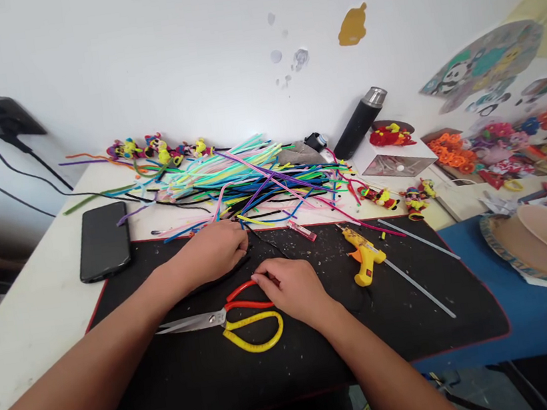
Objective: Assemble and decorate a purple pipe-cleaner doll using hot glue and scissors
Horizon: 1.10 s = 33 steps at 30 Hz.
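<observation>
My left hand (pixel 219 249) is closed, its fingers curled down over the mat's far part. A dark, fuzzy strand, seemingly a black pipe cleaner (pixel 227 277), runs beneath it and is hard to see against the black mat (pixel 321 340). Close by, my right hand (pixel 292 290) pinches thumb and forefinger together; whatever is between them is too small or dark to make out. Under its fingertips lie scissors (pixel 256 350) with one red and one yellow handle, blades pointing left. Beyond both hands spreads a heap of colourful pipe cleaners (pixel 248 168).
A yellow glue gun (pixel 367 256) and glue sticks (pixel 423 291) lie to the right. A phone (pixel 104 242) rests on the left. Small pipe-cleaner figures (pixel 378 196), a lighter (pixel 302 231) and a black flask (pixel 361 123) are farther back. Cables (pixel 22 176) hang from a power strip.
</observation>
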Tool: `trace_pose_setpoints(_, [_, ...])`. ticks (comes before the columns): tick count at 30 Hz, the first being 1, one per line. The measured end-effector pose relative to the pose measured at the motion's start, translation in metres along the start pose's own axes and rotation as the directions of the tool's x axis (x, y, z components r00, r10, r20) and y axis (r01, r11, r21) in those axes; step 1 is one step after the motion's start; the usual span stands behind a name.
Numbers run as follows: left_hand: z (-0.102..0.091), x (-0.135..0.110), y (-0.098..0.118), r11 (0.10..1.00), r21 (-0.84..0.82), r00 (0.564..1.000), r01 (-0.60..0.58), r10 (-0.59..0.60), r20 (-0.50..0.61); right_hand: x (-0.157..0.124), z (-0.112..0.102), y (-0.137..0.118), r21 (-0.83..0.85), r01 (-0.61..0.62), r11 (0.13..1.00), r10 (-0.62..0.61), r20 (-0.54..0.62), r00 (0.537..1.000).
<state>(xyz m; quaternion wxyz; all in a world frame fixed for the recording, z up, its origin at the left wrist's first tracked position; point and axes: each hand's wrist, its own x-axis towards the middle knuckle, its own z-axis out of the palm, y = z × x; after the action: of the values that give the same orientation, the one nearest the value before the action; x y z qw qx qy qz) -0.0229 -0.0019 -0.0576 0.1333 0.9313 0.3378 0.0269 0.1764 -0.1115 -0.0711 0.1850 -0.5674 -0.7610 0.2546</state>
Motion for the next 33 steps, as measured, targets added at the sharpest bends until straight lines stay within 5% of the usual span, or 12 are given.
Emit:
trace_pose_setpoints(6, [-0.022, -0.001, -0.003, 0.983, -0.172, 0.991, 0.055, -0.074, -0.107, -0.001, 0.003, 0.002, 0.112, 0.026, 0.993, -0.017, -0.079, 0.997])
trace_pose_setpoints(9, [-0.036, -0.003, -0.004, 0.921, -0.345, 0.973, 0.179, -0.218, -0.079, -0.001, 0.004, 0.003, 0.201, 0.002, 0.98, 0.02, -0.106, 0.994])
trace_pose_setpoints(12, [-0.045, -0.004, -0.002, 0.844, -0.501, 0.97, 0.193, -0.24, -0.029, 0.002, 0.004, 0.004, 0.333, -0.053, 0.941, 0.096, -0.112, 0.989])
trace_pose_setpoints(25, [-0.045, -0.005, 0.005, 0.631, -0.771, 0.981, 0.088, -0.19, -0.043, 0.037, -0.004, -0.005, 0.807, -0.1, 0.581, 0.261, -0.069, 0.963])
trace_pose_setpoints(33, [-0.041, -0.006, 0.008, 0.621, -0.779, 0.984, 0.083, -0.173, -0.033, 0.045, -0.01, -0.012, 0.904, -0.094, 0.416, 0.302, -0.04, 0.952])
